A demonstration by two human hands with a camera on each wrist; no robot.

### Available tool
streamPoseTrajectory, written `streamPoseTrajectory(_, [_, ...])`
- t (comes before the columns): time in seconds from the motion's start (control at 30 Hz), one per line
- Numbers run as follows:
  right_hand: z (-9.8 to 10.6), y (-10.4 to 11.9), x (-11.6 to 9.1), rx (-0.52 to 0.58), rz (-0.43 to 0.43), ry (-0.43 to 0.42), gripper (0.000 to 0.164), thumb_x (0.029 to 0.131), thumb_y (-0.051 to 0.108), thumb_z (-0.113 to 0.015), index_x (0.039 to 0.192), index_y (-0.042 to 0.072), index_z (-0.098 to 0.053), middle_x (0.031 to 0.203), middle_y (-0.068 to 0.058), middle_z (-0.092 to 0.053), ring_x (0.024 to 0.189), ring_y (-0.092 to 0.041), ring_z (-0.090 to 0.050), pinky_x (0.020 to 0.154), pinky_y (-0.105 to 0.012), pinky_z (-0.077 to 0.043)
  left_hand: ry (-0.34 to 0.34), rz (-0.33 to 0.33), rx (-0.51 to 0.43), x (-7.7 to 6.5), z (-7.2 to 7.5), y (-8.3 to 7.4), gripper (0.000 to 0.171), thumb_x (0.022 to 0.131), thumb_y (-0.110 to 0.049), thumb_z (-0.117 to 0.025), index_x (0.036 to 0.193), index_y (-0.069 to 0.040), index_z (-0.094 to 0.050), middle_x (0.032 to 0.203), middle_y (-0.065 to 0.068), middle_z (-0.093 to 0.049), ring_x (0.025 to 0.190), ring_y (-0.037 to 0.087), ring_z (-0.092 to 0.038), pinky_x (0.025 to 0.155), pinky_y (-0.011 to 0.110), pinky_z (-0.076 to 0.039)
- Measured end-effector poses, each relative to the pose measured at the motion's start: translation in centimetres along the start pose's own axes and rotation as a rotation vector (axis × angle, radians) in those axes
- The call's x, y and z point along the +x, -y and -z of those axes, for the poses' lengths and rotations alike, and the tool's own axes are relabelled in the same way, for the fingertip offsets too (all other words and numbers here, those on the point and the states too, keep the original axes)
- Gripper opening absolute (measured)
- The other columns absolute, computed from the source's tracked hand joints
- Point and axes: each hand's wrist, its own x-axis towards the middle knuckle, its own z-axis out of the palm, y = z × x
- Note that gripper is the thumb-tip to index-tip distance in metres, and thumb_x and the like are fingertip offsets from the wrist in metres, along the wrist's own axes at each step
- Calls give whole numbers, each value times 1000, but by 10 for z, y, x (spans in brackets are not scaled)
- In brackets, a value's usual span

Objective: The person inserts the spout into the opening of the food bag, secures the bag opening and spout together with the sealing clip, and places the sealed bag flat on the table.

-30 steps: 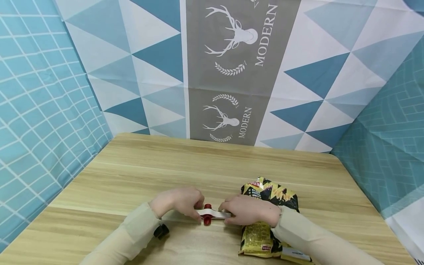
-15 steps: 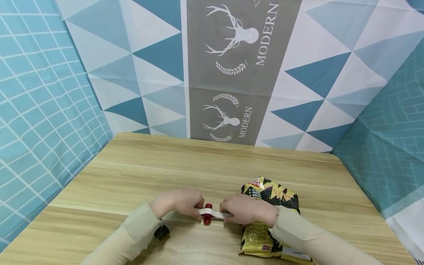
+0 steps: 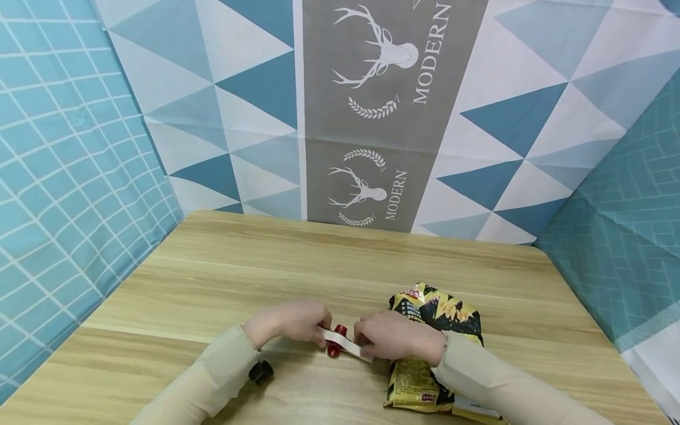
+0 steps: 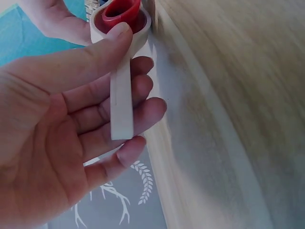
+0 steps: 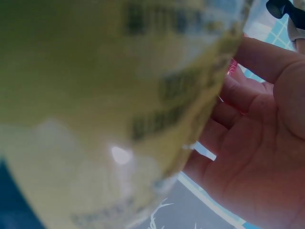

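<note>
A white bar (image 3: 347, 345) has a red tube-like piece (image 3: 333, 349) set through a ring at its middle. My left hand (image 3: 297, 319) pinches the bar's left arm, thumb on one side and fingers behind it. In the left wrist view, the thumb reaches the ring beside the red piece (image 4: 121, 10). At the other end my right hand (image 3: 390, 335) grips the bar between thumb and fingers; its fingertips are partly hidden in the right wrist view. Under the right wrist lies a black and yellow snack bag (image 3: 417, 381), which fills much of the right wrist view.
The wooden table (image 3: 297, 260) carries the bag at right, with a white and yellow flat piece (image 3: 475, 408) by its lower corner. A black camera mount (image 3: 260, 372) sits at the left wrist. Patterned cloth walls (image 3: 255, 118) enclose the back and sides.
The bar has tilted, its right end now lower and nearer me. The red piece has turned with it. Both hands stay almost in place, and the bag has not moved.
</note>
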Motion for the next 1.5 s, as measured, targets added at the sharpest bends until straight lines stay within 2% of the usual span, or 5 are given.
streamPoseTrajectory(0.27, [-1, 0, 0, -1, -14, -15, 14, 82, 27, -65, 78, 17, -56, 68, 12, -46, 55, -3, -39, 50, -19, -34, -84, -41, 25, 3, 0, 2, 12, 75, -23, -72, 73, -16, -62, 63, -13, -51, 53, 2, -41, 51, 18, -38])
streamPoseTrajectory(0.7, [10, -9, -5, 203, -66, -29, 12, 87, 18, -60, 79, 15, -51, 61, 9, -40, 50, -4, -33, 47, -19, -29, -177, -83, 30, 6, 0, 6, 19, 76, -26, -71, 79, -16, -55, 66, -11, -50, 57, 3, -43, 52, 18, -38])
streamPoseTrajectory(0.93, [15, -13, -10, 284, -96, -61, 5, 90, 15, -55, 91, 11, -56, 65, 7, -48, 51, -4, -37, 48, -20, -33, -210, -91, 17, 4, 4, 3, 18, 80, -26, -68, 81, -14, -56, 66, -10, -50, 56, 2, -40, 51, 18, -37])
streamPoseTrajectory(1.23, [22, -21, -16, 349, -112, -119, 11, 93, 19, -50, 91, 12, -58, 69, 1, -59, 51, -5, -41, 52, -23, -37, -264, -116, -32, 5, 6, 4, 19, 86, -33, -60, 79, -16, -53, 61, -10, -42, 52, 1, -36, 48, 18, -33])
streamPoseTrajectory(1.5, [25, -25, -20, 396, -117, -157, 14, 95, 15, -46, 95, 9, -59, 74, -1, -62, 54, -6, -46, 51, -23, -39, -309, -101, -14, 7, 7, 4, 23, 93, -36, -48, 77, -19, -48, 62, -11, -37, 54, 1, -36, 51, 18, -33])
